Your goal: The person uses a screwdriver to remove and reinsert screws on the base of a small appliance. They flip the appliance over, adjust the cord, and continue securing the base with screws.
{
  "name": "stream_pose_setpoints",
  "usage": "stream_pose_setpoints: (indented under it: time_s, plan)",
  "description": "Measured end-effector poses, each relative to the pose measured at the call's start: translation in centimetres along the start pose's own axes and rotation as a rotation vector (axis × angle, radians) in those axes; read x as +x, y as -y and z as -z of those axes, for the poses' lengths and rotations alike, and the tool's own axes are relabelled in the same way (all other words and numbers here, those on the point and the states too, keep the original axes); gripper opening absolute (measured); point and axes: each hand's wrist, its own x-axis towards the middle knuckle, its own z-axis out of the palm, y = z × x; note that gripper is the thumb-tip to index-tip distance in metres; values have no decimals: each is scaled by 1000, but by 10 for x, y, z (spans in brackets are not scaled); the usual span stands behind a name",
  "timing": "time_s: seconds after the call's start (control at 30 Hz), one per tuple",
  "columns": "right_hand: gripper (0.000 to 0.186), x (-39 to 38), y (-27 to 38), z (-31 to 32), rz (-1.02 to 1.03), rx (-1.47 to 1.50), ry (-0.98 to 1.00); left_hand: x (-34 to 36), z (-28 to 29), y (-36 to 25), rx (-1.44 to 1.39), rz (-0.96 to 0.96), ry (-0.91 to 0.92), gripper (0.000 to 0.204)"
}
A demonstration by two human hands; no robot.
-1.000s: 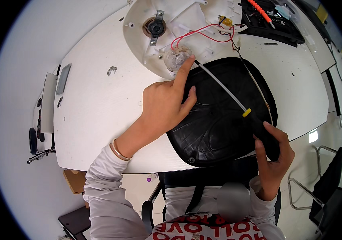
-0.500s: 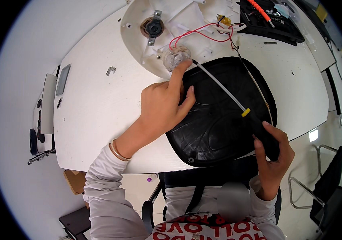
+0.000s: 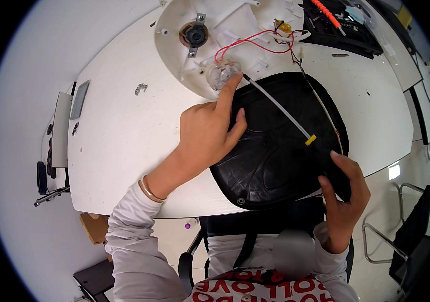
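My right hand (image 3: 347,196) grips the black handle of a screwdriver (image 3: 285,112), with a yellow collar where the long shaft begins. The shaft slants up and left over a black padded seat-shaped panel (image 3: 275,156). Its dark tip meets the edge of a clear round lamp piece (image 3: 222,73). Beside that tip, my left hand (image 3: 210,126) rests its outstretched index finger on the lamp piece. The left thumb lies apart over the panel; the other fingers are curled and partly hidden. Red wires (image 3: 245,40) run from the lamp piece inside a white plastic shell (image 3: 175,65).
A round speaker-like part (image 3: 194,35) sits in the shell, with a yellow component (image 3: 283,26) to the right. At the far right are a black tool case (image 3: 361,35), an orange flexible shaft (image 3: 326,12) and a loose bit (image 3: 340,55). Crumpled foil (image 3: 140,89) lies left.
The shell, panel and left hand have shifted very slightly to the right. The screwdriver's shaft has moved a little with them; my right hand keeps its grip.
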Motion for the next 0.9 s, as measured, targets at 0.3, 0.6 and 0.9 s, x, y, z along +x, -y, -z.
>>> stream_pose_setpoints:
  time_s: [0.3, 0.6, 0.9]
  plan:
    - [50, 2, 5, 6, -25, -46, 55, -3, -1, 2, 14, 23, 9, 61]
    - [43, 1, 3, 9, -23, 4, -90, -4, -1, 0, -205, 59, -86, 52]
    - [42, 4, 5, 5, 28, -44, -82, 0, 10, 32, -473, -172, -730, 62]
